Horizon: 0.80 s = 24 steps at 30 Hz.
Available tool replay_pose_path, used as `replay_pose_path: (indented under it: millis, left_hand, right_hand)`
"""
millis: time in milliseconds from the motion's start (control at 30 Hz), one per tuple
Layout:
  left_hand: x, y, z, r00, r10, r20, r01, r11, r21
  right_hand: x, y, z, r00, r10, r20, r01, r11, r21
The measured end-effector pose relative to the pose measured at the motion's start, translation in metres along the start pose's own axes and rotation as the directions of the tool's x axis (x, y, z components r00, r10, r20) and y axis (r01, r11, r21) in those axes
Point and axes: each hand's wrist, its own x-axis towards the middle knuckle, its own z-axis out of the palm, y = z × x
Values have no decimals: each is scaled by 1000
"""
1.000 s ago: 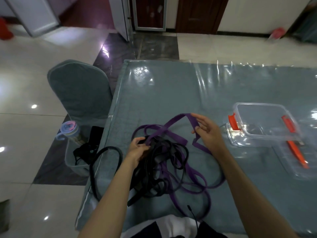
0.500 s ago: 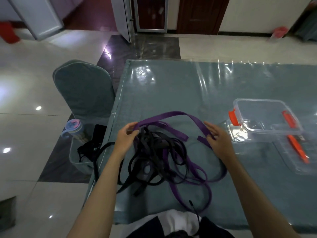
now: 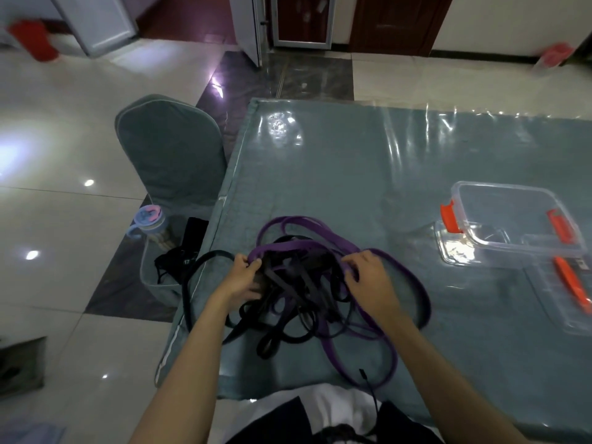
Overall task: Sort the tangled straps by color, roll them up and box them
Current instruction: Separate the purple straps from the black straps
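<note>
A tangle of straps lies on the table's near left part: purple straps (image 3: 323,233) looping around and through black straps (image 3: 301,283). One black loop (image 3: 205,261) hangs over the table's left edge. My left hand (image 3: 245,278) grips a purple strap at the pile's left side, fingers curled round it. My right hand (image 3: 368,277) is on the pile's right side with fingers curled into the purple straps. A clear plastic box (image 3: 512,216) with orange clips stands at the right, on its clear lid (image 3: 461,251).
The table (image 3: 352,161) has a grey-blue cloth under clear plastic. A second clear lid with an orange clip (image 3: 573,280) lies at the far right. A covered chair (image 3: 173,152) stands left of the table, with a bottle (image 3: 150,222) and dark items on its seat.
Both hands came down and closer together onto the pile. The raised purple loop between them has dropped onto the tangle.
</note>
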Motion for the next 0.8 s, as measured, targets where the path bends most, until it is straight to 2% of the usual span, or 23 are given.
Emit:
replay_pose_path:
  millis: [33,67,133,200,267,400,467,567,700,800]
  left_hand:
    - [-3,4,2,1000,-12,27,13,999,-38]
    - [-4,8,5,998,-20,54,24,997,-73]
    - [-7,15,13,994,-19,110,34,990,-136]
    - [-9,20,20,986,-6,168,33,987,-160]
    - [-12,22,30,974,0,225,27,993,-119]
    - [-11,22,37,973,40,229,-44,999,12]
    - [-6,23,33,981,134,140,-149,984,99]
    - [2,27,14,960,278,-28,-262,929,262]
    - [8,25,-7,948,304,-96,-269,924,270]
    - [5,26,-10,917,379,-128,-348,914,210]
  right_hand:
    - [1,-10,4,997,-36,75,30,996,88]
    - [2,-21,9,977,-45,209,13,989,148]
    - [4,-40,21,903,-29,429,-56,981,183]
    - [6,-55,35,848,47,527,-175,965,195]
    - [9,-64,49,818,119,563,-274,941,199]
    - [16,-65,68,863,215,456,-389,859,332]
    - [20,-55,68,875,261,407,-417,835,359]
    - [24,-42,58,856,294,425,-472,781,409]
    - [28,-35,44,918,241,315,-357,849,391]
    - [28,-38,32,954,232,190,-292,858,423]
